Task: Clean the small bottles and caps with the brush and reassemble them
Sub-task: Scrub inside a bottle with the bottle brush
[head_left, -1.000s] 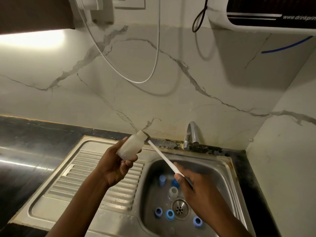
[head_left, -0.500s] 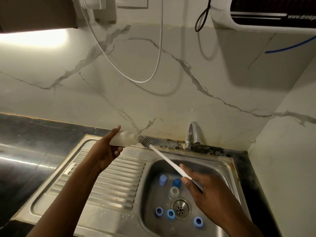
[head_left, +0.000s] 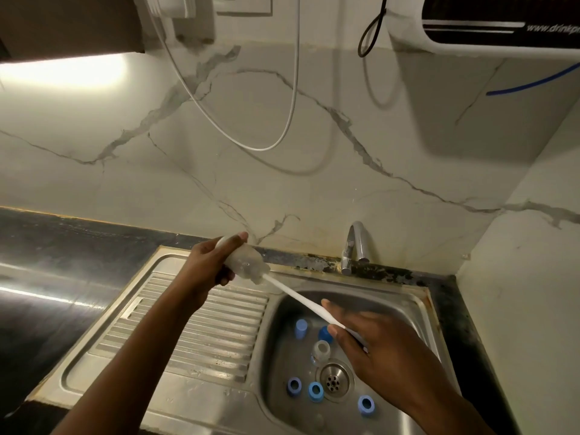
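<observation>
My left hand [head_left: 208, 268] grips a small translucent white bottle [head_left: 246, 262] above the sink's drainboard, its mouth pointing right and down. The white brush [head_left: 298, 299] runs from that mouth to my right hand [head_left: 373, 343], which pinches its handle over the basin; the bristle end is inside the bottle. In the basin lie several blue caps [head_left: 315, 391], one of them upright [head_left: 301, 328], and a small clear bottle [head_left: 320, 350] beside the drain.
The steel sink [head_left: 276, 309] has a ribbed drainboard [head_left: 201, 328] on the left and a drain [head_left: 333, 382] at the basin's centre. A chrome tap [head_left: 354, 246] stands at the back. A dark countertop [head_left: 62, 277] lies to the left, a marble wall behind and to the right.
The brush head, which was just outside the bottle's mouth, has gone inside the bottle. My left hand has tipped the bottle so its mouth faces down and right.
</observation>
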### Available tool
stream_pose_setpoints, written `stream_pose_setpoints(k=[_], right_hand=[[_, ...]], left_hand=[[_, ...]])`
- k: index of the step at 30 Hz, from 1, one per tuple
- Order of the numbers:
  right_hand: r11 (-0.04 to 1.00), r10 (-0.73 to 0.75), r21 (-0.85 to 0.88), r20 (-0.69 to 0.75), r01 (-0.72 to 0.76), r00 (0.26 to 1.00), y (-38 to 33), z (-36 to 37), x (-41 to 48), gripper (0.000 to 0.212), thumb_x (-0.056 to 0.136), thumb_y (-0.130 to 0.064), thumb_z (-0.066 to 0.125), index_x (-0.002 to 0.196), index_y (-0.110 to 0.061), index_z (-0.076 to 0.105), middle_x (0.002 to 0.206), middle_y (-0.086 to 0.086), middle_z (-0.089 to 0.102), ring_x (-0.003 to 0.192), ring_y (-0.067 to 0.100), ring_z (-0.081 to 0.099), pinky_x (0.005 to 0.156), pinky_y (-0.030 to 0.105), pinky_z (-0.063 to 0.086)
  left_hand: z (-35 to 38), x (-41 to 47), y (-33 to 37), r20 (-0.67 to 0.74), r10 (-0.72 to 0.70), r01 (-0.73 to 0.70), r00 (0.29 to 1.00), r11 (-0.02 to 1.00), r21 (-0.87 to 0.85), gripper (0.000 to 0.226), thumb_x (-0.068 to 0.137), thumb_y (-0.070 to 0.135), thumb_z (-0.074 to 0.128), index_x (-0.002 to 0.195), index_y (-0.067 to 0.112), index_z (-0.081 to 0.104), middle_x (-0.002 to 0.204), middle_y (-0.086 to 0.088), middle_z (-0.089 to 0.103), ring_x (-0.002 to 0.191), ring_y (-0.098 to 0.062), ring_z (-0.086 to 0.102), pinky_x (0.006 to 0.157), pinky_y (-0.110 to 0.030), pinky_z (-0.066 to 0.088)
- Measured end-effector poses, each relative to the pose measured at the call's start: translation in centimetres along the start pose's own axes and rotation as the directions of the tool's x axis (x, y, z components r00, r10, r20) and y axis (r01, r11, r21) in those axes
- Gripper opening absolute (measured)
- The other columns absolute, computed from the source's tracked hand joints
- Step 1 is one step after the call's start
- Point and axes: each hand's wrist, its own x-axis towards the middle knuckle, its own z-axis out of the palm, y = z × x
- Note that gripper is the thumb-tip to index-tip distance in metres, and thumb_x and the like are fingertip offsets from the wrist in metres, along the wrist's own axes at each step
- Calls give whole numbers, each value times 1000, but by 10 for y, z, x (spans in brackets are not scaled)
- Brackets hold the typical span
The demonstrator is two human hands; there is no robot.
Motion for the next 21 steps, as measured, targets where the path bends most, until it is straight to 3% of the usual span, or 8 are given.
stream_pose_setpoints(k=[3, 6, 10, 12, 17, 21], right_hand=[[999, -18, 27, -7, 18, 1000, -10, 1, 2, 45, 105, -55, 42, 149, -58, 34, 80, -19, 59, 83, 1, 62, 67, 17, 49], [976, 53, 211, -7, -50, 999, -15, 7, 1, 43, 104, -48, 53, 146, -52, 48, 76, -17, 66, 77, -1, 65, 60, 16, 47], [890, 181, 423, 11, -169, 983, -16, 15, 3, 39, 102, -45, 57, 141, -53, 54, 94, -15, 74, 78, -1, 69, 65, 19, 55], [891, 198, 414, 10, -185, 980, -15, 21, 4, 37, 102, -48, 56, 137, -59, 51, 96, -13, 74, 81, 3, 70, 71, 26, 60], [964, 193, 173, 58, -201, 979, -15, 23, 7, 44, 105, -54, 47, 148, -54, 44, 78, -14, 66, 74, 1, 68, 66, 19, 56], [963, 135, 213, 151, -165, 979, -17, 17, 6, 41, 104, -51, 52, 144, -57, 48, 84, -16, 71, 77, 3, 69, 69, 29, 60]], left_hand=[[14, -4, -4, 49, -1, 0, 999, 1000, 4, 53, 87, 52, 76, 114, 6, 74, 97, -20, 70, 61, -19, 57, 50, -25, 47], [17, -4, -6, 42, -18, 21, 999, 998, -62, 52, 92, 48, 74, 117, 2, 72, 94, -20, 69, 59, -19, 57, 47, -24, 47], [16, -3, -7, 42, 3, 2, 999, 991, -135, 47, 95, 44, 73, 116, 1, 73, 92, -19, 70, 58, -19, 57, 48, -24, 48], [18, -5, -7, 4, 30, -29, 1000, 993, -110, 45, 94, 45, 74, 112, 4, 74, 90, -18, 72, 58, -20, 57, 48, -25, 49], [20, -7, -16, -16, 81, -81, 997, 997, 15, 45, 92, 50, 74, 107, 8, 76, 91, -22, 73, 57, -22, 56, 47, -27, 46], [19, -6, -16, -6, 60, -60, 998, 998, 15, 47, 91, 51, 75, 106, 7, 77, 93, -25, 72, 59, -25, 57, 48, -28, 47]])
